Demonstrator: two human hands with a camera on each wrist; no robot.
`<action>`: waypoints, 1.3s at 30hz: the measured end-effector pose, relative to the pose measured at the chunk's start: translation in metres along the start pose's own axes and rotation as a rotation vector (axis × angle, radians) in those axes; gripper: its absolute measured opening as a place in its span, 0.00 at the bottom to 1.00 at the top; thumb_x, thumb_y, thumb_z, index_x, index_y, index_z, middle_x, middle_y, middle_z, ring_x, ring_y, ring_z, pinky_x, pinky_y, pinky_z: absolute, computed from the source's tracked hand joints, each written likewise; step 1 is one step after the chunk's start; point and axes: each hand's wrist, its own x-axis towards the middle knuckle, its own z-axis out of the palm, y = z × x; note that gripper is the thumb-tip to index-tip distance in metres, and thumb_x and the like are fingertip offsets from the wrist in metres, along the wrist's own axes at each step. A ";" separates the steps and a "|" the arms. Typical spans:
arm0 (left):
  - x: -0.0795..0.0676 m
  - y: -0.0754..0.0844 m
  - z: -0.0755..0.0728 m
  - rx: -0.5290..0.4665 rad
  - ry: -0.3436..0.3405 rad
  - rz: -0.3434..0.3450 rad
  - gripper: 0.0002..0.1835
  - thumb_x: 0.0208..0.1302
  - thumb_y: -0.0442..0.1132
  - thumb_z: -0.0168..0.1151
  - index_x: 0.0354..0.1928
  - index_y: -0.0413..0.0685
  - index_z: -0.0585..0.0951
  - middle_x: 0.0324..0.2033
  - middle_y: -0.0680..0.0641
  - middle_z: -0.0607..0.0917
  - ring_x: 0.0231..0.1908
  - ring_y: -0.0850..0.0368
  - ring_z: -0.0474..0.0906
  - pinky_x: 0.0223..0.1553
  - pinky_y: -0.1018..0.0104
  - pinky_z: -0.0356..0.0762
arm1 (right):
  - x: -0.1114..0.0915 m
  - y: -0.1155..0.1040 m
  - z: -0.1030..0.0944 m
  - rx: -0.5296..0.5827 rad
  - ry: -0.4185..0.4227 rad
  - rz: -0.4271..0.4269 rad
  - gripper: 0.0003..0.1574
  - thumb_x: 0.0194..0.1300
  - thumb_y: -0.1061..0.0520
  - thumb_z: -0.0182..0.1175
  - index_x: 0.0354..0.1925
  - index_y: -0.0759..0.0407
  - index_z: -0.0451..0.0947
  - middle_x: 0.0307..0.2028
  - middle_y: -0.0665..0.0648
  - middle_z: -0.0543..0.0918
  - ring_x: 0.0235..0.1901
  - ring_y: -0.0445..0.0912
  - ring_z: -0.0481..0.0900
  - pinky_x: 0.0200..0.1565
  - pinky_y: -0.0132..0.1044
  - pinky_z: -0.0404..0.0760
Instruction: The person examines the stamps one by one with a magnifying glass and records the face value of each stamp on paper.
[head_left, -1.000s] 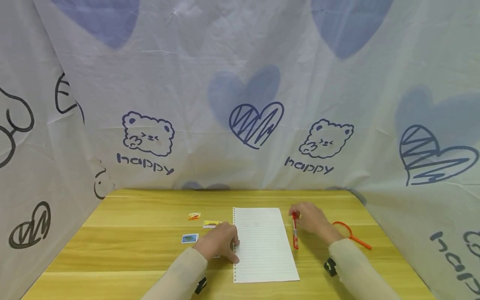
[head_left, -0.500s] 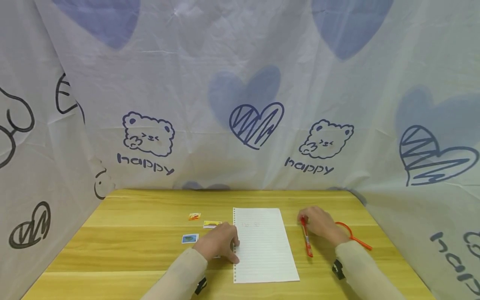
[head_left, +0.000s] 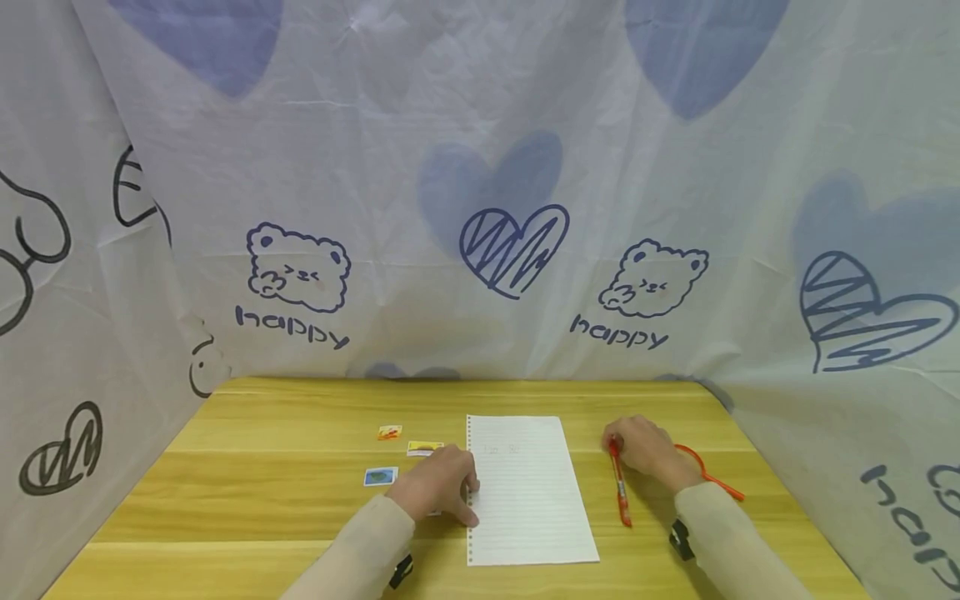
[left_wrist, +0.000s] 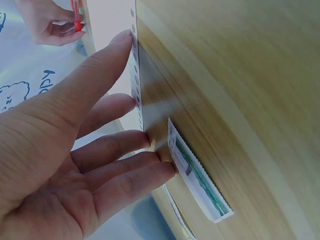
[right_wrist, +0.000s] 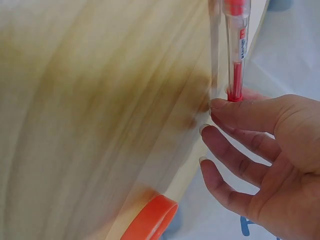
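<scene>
My right hand [head_left: 645, 447] pinches one end of a red pen [head_left: 621, 492] between thumb and fingers, right of the paper. Its clear barrel with a red refill shows in the right wrist view, close over the wood. The lined sheet of paper [head_left: 528, 508], punched with holes along its left edge, lies flat in the middle with faint writing near the top. Across that holed edge rests my left hand [head_left: 437, 482], fingers and thumb loosely spread. A stamp [left_wrist: 197, 175] with a toothed edge lies by its little finger in the left wrist view, mostly hidden from the head camera.
Left of the paper lie an orange-and-yellow stamp [head_left: 389, 432], a yellow one [head_left: 424, 447] and a blue stamp [head_left: 380, 477]. A red-orange magnifying glass [head_left: 722, 487] lies beside my right wrist. Printed white cloth [head_left: 405, 250] surrounds the wooden table [head_left: 225, 483].
The right hand has carried the pen rightward, away from the paper and toward the magnifying glass; the pen now slants lower right. The left hand has stayed on the paper's edge.
</scene>
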 end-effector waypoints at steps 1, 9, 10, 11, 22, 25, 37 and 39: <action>0.000 0.000 0.000 -0.001 -0.001 0.001 0.24 0.41 0.45 0.87 0.40 0.44 0.88 0.38 0.50 0.86 0.37 0.60 0.76 0.46 0.64 0.81 | 0.000 0.000 0.000 0.000 -0.001 0.002 0.17 0.53 0.74 0.66 0.31 0.51 0.87 0.33 0.51 0.89 0.33 0.48 0.81 0.35 0.47 0.82; 0.000 -0.001 0.001 0.004 -0.003 0.012 0.24 0.42 0.46 0.87 0.41 0.44 0.89 0.38 0.50 0.87 0.38 0.59 0.78 0.45 0.65 0.81 | -0.002 0.001 -0.001 -0.023 0.008 -0.007 0.16 0.54 0.71 0.66 0.30 0.50 0.88 0.33 0.52 0.89 0.34 0.50 0.84 0.34 0.49 0.83; 0.000 -0.001 0.001 0.004 -0.003 0.013 0.24 0.42 0.46 0.87 0.41 0.44 0.89 0.38 0.50 0.87 0.38 0.59 0.79 0.45 0.65 0.81 | -0.002 0.001 -0.001 -0.024 0.010 -0.007 0.16 0.54 0.71 0.66 0.30 0.50 0.88 0.34 0.52 0.90 0.35 0.51 0.84 0.34 0.49 0.84; -0.001 -0.001 0.001 0.005 -0.002 0.015 0.23 0.42 0.46 0.87 0.41 0.44 0.89 0.38 0.50 0.87 0.38 0.58 0.79 0.45 0.65 0.82 | -0.002 0.001 -0.001 -0.021 0.013 -0.003 0.16 0.55 0.71 0.66 0.30 0.50 0.89 0.35 0.52 0.90 0.36 0.52 0.85 0.35 0.49 0.84; -0.002 -0.001 0.001 0.007 0.005 0.017 0.23 0.42 0.46 0.87 0.40 0.45 0.89 0.38 0.50 0.87 0.40 0.57 0.78 0.47 0.63 0.81 | -0.002 0.008 0.000 0.020 0.050 -0.057 0.17 0.55 0.70 0.64 0.29 0.48 0.89 0.35 0.53 0.91 0.36 0.53 0.86 0.35 0.50 0.84; -0.001 -0.001 0.001 0.006 0.003 0.022 0.24 0.42 0.46 0.87 0.41 0.44 0.89 0.38 0.50 0.88 0.40 0.57 0.80 0.47 0.64 0.82 | -0.001 0.008 0.000 0.025 0.035 -0.050 0.17 0.53 0.71 0.64 0.28 0.49 0.89 0.34 0.52 0.90 0.34 0.51 0.85 0.35 0.49 0.83; -0.001 -0.002 0.001 0.002 -0.005 0.013 0.23 0.43 0.46 0.86 0.41 0.44 0.89 0.39 0.49 0.87 0.41 0.56 0.81 0.47 0.63 0.82 | 0.003 0.010 0.003 0.064 -0.012 -0.078 0.19 0.52 0.75 0.63 0.30 0.52 0.90 0.34 0.51 0.91 0.38 0.49 0.87 0.44 0.49 0.87; -0.001 -0.002 0.001 0.008 -0.001 0.010 0.24 0.43 0.47 0.87 0.41 0.45 0.89 0.39 0.49 0.87 0.41 0.56 0.80 0.48 0.62 0.82 | 0.003 0.011 0.003 0.075 -0.008 -0.097 0.19 0.52 0.75 0.63 0.30 0.53 0.90 0.33 0.51 0.91 0.38 0.49 0.87 0.44 0.49 0.87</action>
